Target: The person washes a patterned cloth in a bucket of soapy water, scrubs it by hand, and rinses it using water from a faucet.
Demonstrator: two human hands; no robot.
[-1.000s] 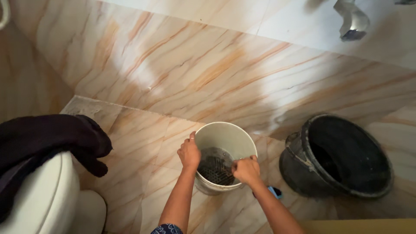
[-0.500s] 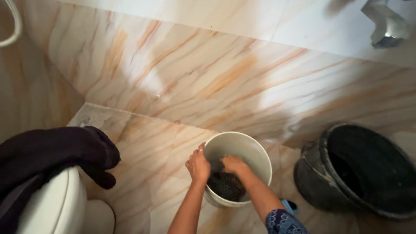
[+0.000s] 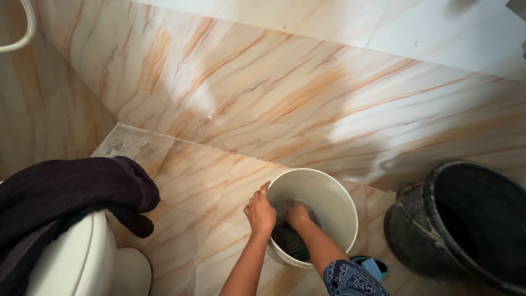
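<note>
Both hands are at the white bucket (image 3: 329, 197) on the floor — the right hand (image 3: 298, 215) has plunged deeper, fingers hidden against the dark mesh (image 3: 290, 241), grip unclear; the left hand (image 3: 261, 211) still clasps the rim, fingers curled over it.

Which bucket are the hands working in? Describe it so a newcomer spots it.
On the marbled floor tiles, right of the white toilet, stand two buckets. It is the smaller white bucket, left of the larger black bucket, with a dark grid-patterned object at its bottom.
</note>
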